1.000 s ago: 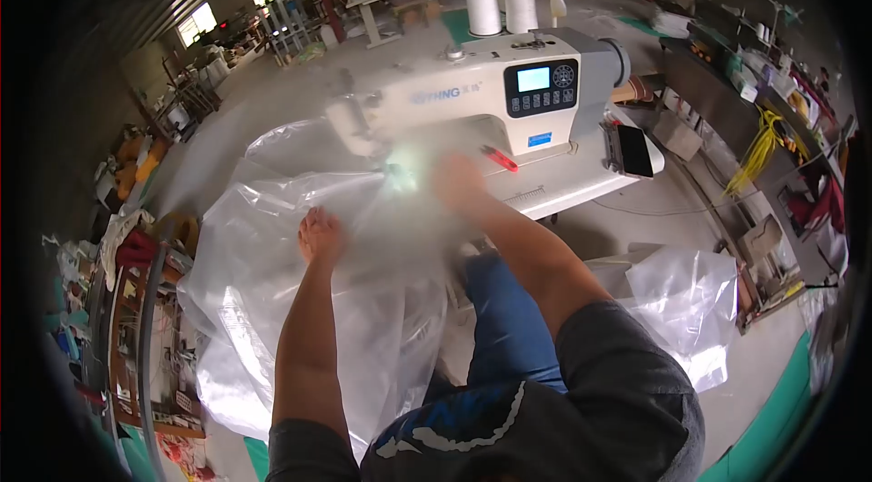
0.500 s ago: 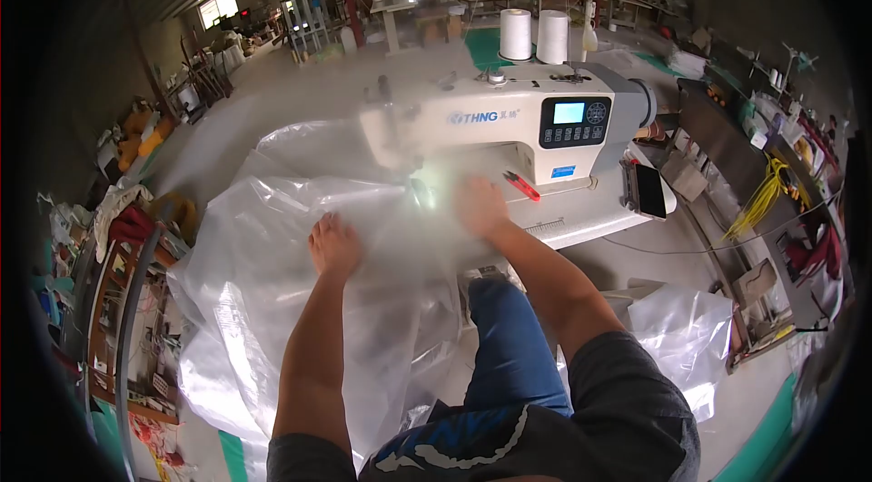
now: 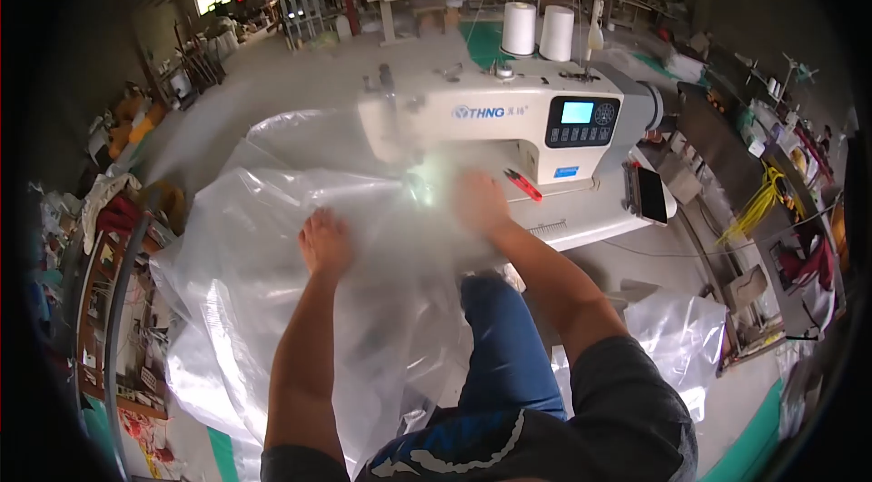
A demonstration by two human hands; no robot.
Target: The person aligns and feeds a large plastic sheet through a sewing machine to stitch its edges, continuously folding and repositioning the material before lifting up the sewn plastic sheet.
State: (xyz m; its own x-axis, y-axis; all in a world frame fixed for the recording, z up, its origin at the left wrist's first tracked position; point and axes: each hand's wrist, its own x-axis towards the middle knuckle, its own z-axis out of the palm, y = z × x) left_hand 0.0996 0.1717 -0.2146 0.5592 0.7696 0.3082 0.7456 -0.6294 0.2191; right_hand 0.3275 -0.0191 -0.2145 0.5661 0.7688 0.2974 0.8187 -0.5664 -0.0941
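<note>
Left hand (image 3: 327, 241) was on the plastic sheet (image 3: 241, 250), which spread left of that hand and nearer the person. Right hand (image 3: 481, 202) was right of it, near the surface (image 3: 590, 226). Sewing machine (image 3: 454, 119) stood ahead of both. Snips (image 3: 523, 185) lay on the surface, just right of the right hand; phone (image 3: 649, 195) farther right. Thread cones (image 3: 520, 29) stood beyond the machine, ahead and right of the right hand.

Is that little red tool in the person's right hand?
No, the red tool lies on the pale work surface, beside the right hand rather than in it.
</note>
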